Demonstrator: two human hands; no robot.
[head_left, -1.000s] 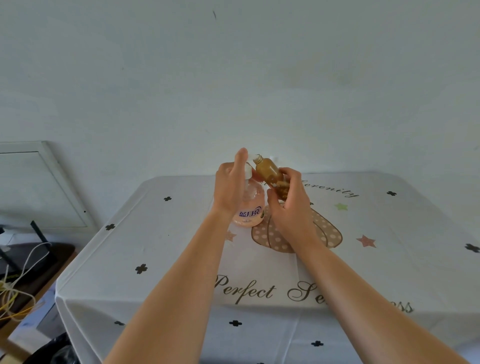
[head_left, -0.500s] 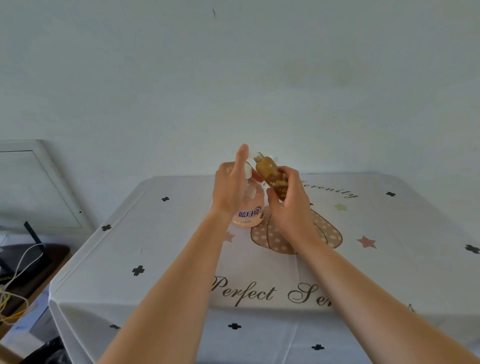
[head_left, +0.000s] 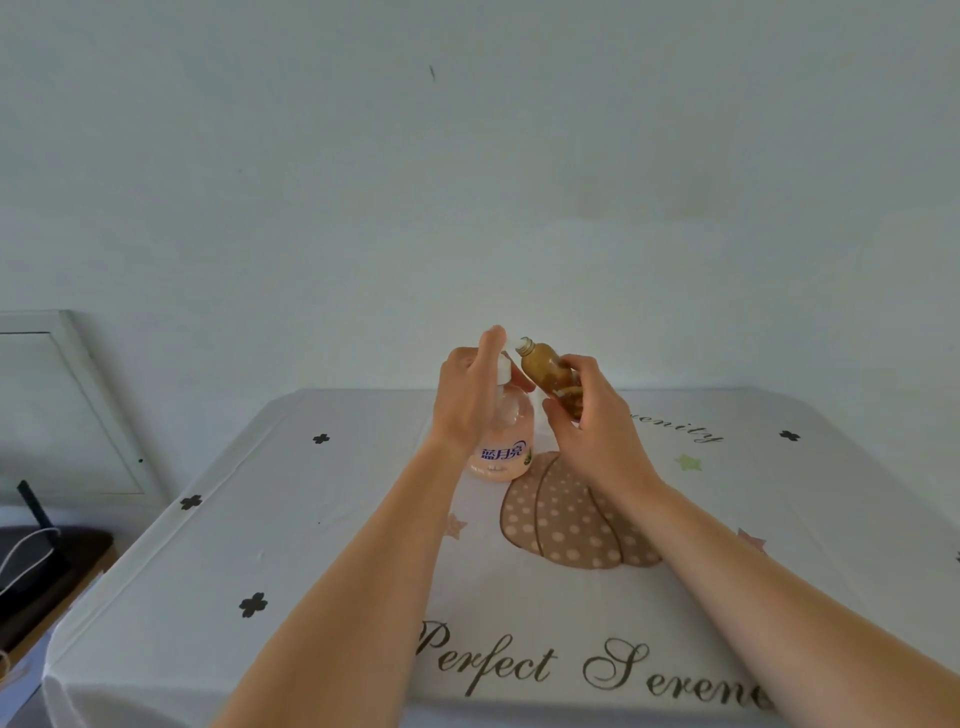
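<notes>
My two forearms reach out over the white tablecloth (head_left: 322, 561), past the lettering printed along its near edge and the dotted pumpkin print (head_left: 566, 525) at its middle. Just beyond that print the pink soap pump bottle (head_left: 506, 431) stands upright on the cloth, its blue label facing me. My left hand (head_left: 467, 400) is at its top with the back toward me. The index finger sticks up straight above the white pump head (head_left: 504, 366), the other fingers are curled by the neck, and what looks like my thumb tip shows on the far side, so I am holding the bottle there. My right hand (head_left: 592, 431) is just beside it, thumb and fingers wrapped round the lower half of a small amber bottle (head_left: 543, 366). That bottle is in the air, tilted left, and its bare threaded mouth is close by the pump head at the height of my left index finger. I cannot tell whether the mouth touches the nozzle. Off the table to the left are a dark surface with white cables (head_left: 31, 551) and, farther back, a pale framed panel (head_left: 78, 374) against the plain wall (head_left: 519, 182).
</notes>
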